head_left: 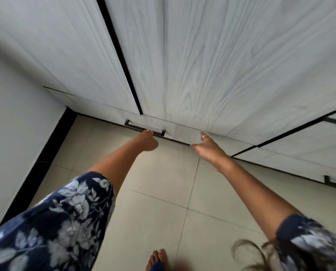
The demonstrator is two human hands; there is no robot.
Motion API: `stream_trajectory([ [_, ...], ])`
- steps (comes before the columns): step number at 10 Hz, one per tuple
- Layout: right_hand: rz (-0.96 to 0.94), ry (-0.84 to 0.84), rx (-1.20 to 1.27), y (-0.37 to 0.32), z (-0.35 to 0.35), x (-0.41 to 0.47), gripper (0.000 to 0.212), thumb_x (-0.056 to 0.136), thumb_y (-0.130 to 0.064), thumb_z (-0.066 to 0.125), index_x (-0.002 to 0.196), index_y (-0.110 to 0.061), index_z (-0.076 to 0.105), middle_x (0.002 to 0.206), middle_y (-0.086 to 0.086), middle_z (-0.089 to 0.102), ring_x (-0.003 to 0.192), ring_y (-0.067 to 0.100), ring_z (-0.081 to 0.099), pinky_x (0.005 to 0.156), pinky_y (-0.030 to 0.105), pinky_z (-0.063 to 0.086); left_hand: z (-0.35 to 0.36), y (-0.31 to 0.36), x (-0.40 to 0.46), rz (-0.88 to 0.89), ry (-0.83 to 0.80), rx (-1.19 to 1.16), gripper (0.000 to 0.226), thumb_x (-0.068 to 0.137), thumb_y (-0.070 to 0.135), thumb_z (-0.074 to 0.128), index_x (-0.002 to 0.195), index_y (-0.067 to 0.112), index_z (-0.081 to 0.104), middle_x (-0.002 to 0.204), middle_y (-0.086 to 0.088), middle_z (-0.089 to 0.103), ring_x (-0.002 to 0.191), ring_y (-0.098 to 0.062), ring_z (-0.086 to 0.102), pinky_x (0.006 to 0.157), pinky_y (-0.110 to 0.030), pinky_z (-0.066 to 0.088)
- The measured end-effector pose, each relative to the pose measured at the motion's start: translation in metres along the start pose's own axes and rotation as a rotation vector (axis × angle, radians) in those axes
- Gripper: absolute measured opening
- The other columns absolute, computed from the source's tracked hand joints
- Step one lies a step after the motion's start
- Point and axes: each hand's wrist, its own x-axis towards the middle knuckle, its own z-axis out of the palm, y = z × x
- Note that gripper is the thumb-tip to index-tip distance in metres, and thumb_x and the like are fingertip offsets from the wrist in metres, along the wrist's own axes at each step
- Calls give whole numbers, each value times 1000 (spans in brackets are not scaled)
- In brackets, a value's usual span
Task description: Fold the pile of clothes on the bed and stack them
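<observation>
Head view: left hand (146,140) round horizontal drawer handle (136,128)

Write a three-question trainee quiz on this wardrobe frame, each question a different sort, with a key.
1. True or false: the left hand grips the black handle of the wardrobe's bottom drawer.
2. Multiple choice: the right hand is A) holding folded clothes, B) reaching with straight fingers to the lower edge of the white wardrobe door, C) resting on the bed.
3. Fill in: the floor is covered with pale ___.

Key: 1 true; 2 B; 3 tiles.
</observation>
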Motion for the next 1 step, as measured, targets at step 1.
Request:
stream_trajectory([
  [1, -95, 64, -150, -32, -10, -49, 61, 95, -20, 51, 151, -15, 27, 151, 8, 38, 133, 22, 43, 97, 19, 34, -29, 14, -44, 6, 49, 63, 51, 96, 17, 45, 145, 6, 35, 149, -13, 37, 136, -28, 37, 108, -31, 31],
])
